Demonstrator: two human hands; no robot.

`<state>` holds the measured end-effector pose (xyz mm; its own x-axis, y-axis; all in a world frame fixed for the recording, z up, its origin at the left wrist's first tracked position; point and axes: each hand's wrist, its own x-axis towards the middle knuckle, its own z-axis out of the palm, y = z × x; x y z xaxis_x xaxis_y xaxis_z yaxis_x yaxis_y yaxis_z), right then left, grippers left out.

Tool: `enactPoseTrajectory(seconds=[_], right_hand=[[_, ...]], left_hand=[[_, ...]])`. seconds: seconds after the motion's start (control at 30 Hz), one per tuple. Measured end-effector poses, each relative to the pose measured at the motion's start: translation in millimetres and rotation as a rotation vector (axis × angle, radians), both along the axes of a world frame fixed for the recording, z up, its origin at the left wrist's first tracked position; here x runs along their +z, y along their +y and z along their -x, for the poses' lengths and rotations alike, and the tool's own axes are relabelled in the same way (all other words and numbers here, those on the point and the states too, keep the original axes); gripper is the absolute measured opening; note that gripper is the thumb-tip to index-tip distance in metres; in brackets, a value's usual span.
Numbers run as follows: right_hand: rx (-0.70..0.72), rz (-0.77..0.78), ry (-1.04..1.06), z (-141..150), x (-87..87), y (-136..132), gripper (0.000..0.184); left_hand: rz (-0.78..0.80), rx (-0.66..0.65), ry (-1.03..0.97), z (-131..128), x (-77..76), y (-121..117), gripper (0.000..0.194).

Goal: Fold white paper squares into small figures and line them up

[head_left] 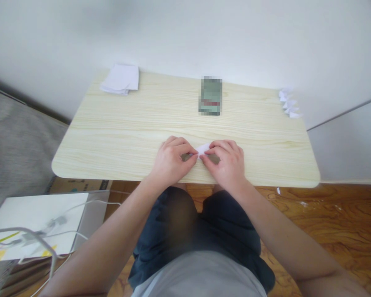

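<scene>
A small piece of white paper (203,148) lies near the front edge of a light wooden table (117,136). My left hand (171,159) and my right hand (225,161) meet over it, fingertips pinching its two sides. Both hands are closed on the paper and rest on the tabletop. Most of the paper is hidden under my fingers.
A stack of white paper sheets (121,78) lies at the table's back left corner. Several small folded white paper pieces (289,104) sit at the back right edge. A blurred dark rectangular object (210,96) lies at the back centre. A white box with cables (34,225) stands on the floor, left.
</scene>
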<state>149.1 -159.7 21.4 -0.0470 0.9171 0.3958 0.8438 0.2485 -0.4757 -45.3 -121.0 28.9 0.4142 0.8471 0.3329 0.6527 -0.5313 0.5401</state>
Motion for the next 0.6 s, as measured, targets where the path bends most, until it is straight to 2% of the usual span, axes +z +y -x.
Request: enactPoseTrajectory(seconds=[0.37, 0.6], right_hand=[[0.013, 0.011, -0.013, -0.9, 0.3, -2.6, 0.014], [0.011, 0.012, -0.001, -0.6, 0.1, -3.1, 0.014]], left_hand=[[0.010, 0.068, -0.002, -3.9, -1.8, 0.8, 0.013], [0.020, 0.053, 0.048, -3.2, 1.6, -0.2, 0.011]])
